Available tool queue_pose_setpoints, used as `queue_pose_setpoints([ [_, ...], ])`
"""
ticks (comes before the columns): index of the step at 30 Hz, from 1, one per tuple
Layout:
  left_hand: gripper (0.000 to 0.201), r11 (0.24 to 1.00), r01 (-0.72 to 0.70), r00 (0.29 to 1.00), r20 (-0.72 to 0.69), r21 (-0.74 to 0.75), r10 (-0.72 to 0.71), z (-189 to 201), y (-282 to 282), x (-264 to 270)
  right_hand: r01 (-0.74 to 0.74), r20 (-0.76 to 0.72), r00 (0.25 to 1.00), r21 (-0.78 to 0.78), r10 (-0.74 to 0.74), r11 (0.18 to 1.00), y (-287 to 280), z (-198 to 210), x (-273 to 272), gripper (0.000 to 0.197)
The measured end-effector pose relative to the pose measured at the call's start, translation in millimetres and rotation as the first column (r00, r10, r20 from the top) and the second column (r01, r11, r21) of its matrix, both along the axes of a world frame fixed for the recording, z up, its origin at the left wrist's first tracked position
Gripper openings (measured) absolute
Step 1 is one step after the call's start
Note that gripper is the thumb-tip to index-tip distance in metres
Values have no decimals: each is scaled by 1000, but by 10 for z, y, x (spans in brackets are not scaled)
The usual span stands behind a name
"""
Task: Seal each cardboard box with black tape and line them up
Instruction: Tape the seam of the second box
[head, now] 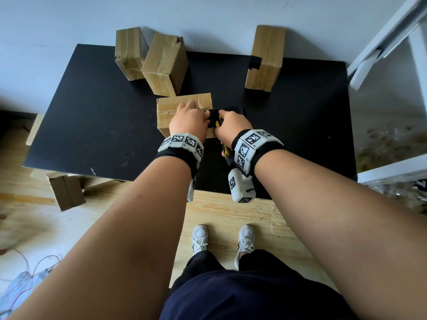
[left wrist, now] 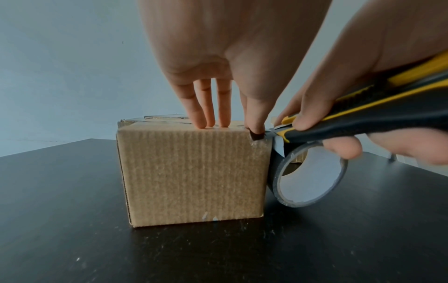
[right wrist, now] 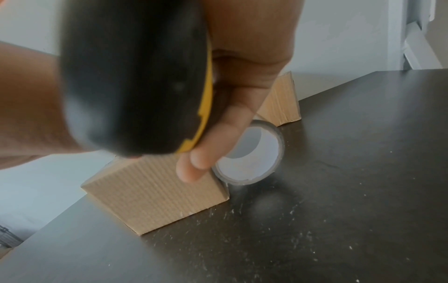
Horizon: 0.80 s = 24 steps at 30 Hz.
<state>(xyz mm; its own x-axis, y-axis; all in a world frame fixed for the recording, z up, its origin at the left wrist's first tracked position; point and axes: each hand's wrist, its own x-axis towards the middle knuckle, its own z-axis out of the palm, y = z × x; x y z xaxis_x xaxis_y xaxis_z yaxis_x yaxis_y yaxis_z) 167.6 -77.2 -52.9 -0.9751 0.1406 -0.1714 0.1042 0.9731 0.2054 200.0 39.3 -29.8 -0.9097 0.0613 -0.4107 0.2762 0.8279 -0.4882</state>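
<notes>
On the black table (head: pixel 92 116) a small cardboard box (left wrist: pixel 194 172) stands under my left hand (left wrist: pixel 218 114). The fingers lie straight on its top, and the thumb presses a black tape end (left wrist: pixel 257 136) onto the right top corner. A black tape roll (left wrist: pixel 312 176) stands on edge against the box's right side. My right hand (left wrist: pixel 315 114) grips a yellow-and-black utility knife (left wrist: pixel 363 118), whose blade tip meets the tape strip between corner and roll. In the head view both hands (head: pixel 188 116) (head: pixel 231 128) meet at the box (head: pixel 182 105). The right wrist view shows the knife handle (right wrist: pixel 135 76) above the roll (right wrist: pixel 252 153).
Two untaped boxes (head: pixel 129 54) (head: pixel 165 63) lean together at the table's back left. A box with a black tape patch (head: pixel 265 57) stands upright at the back right. A white frame (head: pixel 392 42) borders the right side. Another carton (head: pixel 67 192) sits on the floor at left.
</notes>
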Motion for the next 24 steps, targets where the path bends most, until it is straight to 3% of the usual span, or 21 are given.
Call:
queue_pose_setpoints([
  [24, 27, 999, 25, 999, 33, -25, -24, 68, 13, -6, -78, 110, 991, -26, 81, 997, 114, 131, 174, 53],
])
